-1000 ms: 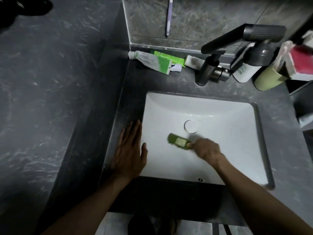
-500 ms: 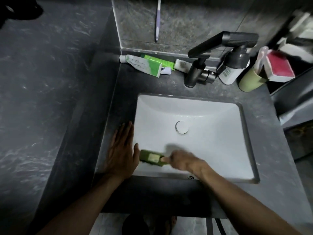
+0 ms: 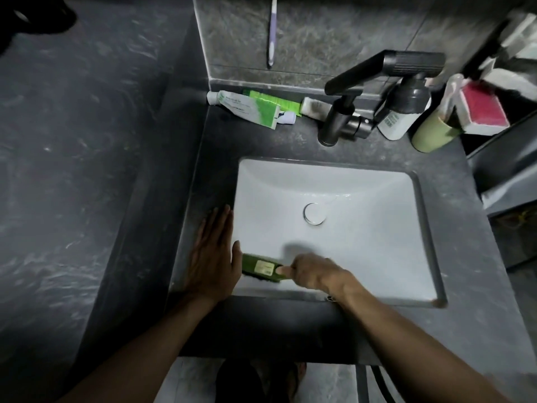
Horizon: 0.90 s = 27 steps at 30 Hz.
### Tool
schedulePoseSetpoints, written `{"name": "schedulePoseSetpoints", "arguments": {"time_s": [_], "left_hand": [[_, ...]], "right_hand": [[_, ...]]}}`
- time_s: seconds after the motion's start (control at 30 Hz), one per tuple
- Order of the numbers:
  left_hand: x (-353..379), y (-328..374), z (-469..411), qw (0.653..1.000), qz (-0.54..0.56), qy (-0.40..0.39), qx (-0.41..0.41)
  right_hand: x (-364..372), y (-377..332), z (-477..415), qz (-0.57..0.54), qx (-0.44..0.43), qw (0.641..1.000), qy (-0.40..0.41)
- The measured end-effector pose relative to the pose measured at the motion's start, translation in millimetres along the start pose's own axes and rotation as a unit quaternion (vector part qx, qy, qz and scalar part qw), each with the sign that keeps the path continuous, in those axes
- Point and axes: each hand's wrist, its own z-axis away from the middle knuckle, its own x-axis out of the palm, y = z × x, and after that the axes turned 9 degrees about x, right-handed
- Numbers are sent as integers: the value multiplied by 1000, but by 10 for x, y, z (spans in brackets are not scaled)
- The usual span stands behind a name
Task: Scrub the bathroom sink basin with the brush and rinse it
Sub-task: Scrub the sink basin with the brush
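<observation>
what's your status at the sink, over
Right grip holds brush in near-left corner of basin. Left grip flat on counter. Nothing in the way.

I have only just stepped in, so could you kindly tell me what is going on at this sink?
A person is scrubbing the white basin. The right hand grips a green brush and works it in the near left corner of the basin. The left hand lies flat on the dark counter at the basin's left rim. No stream shows from the faucet, so rinsing does not appear to have begun.
</observation>
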Motion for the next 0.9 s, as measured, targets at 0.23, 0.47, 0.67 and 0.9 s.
{"name": "schedulePoseSetpoints", "arguments": {"time_s": [0.23, 0.47, 0.67, 0.9], "left_hand": [[-23, 28, 12, 1000, 10, -4, -8], [-51, 37, 2, 1000, 9, 1, -1], [-10, 29, 13, 999, 34, 3, -3], [-23, 30, 1, 999, 42, 2, -4]], "right_hand": [[-510, 1092, 143, 30, 122, 992, 5], [-396, -15, 210, 40, -1, 996, -84], [-375, 483, -5, 56, 85, 995, -14], [-279, 146, -109, 57, 35, 998, -2]]}}
